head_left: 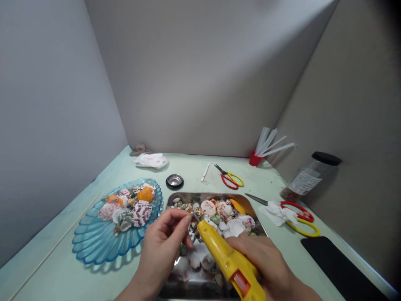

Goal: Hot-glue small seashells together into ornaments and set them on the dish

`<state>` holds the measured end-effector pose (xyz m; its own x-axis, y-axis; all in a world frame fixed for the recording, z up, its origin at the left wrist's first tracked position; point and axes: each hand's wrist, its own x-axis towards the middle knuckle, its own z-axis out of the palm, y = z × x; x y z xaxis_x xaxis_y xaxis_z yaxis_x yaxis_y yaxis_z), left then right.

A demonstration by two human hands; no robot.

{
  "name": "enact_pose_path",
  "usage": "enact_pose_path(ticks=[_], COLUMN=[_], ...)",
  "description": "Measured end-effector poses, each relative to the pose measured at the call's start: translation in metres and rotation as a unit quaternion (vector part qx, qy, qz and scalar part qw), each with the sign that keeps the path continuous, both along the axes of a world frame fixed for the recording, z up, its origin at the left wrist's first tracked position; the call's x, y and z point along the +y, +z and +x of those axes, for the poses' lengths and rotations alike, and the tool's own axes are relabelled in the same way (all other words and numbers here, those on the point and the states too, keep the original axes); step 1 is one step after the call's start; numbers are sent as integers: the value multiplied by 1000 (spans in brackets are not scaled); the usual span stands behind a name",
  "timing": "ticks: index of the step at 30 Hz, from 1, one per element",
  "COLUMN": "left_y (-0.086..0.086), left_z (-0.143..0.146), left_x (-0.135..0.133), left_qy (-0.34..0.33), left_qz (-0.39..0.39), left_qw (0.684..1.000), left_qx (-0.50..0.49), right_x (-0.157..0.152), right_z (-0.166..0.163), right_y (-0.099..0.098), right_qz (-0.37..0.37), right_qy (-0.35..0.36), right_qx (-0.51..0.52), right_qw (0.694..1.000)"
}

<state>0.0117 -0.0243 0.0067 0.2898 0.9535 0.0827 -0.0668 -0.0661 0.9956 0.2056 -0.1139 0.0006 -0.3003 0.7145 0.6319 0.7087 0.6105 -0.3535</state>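
Note:
My right hand [261,255] is wrapped round a yellow hot glue gun [224,251], its metal nozzle pointing up and left. At the nozzle tip, my left hand [171,234] pinches something small between thumb and forefinger; it is too small to name. Both hands are over a metal tray [260,221] filled with assorted seashells [234,227], and they hide part of it. To the left lies a blue scallop-edged dish [94,246] with a cluster of shells [142,212] on its far side.
Behind the tray are a round black-rimmed lid [174,181], a white marker [205,172] and small scissors [230,177]. Larger scissors [303,221] with tissue [278,213], a jar [308,179], a black slab [338,263] and a red cup [255,159] of glue sticks stand or lie rightward.

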Motion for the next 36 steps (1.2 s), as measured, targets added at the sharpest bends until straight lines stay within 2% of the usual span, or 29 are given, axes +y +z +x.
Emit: enact_pose_path(ticks=[16, 20, 24, 26, 28, 31, 33, 36], left_y=[2, 2, 4, 4, 4, 3, 2, 1], left_z=[0, 0, 0, 0, 0, 0, 0, 0], left_x=[0, 0, 0, -1, -1, 0, 1, 0], left_qy=[7, 11, 21, 22, 19, 11, 6, -2], left_qz=[-1, -9, -11, -9, -6, -4, -3, 5], left_qw=[1000, 1000, 999, 999, 999, 999, 999, 999], left_qx=[0, -9, -34, -38, -39, -41, -42, -41], right_x=[0, -3, -16, -22, -23, -18, -14, -11], right_z=[-1, 2, 22, 33, 40, 41, 39, 36], right_y=[1, 12, 29, 31, 27, 15, 12, 24], right_qz=[-12, 0, 26, -8, -75, -155, -176, -226], right_qy=[4, 8, -38, -62, -70, -112, -134, -150], right_qx=[3, 10, -7, -48, -109, -206, -254, -263], right_qw=[1000, 1000, 999, 997, 989, 960, 942, 926])
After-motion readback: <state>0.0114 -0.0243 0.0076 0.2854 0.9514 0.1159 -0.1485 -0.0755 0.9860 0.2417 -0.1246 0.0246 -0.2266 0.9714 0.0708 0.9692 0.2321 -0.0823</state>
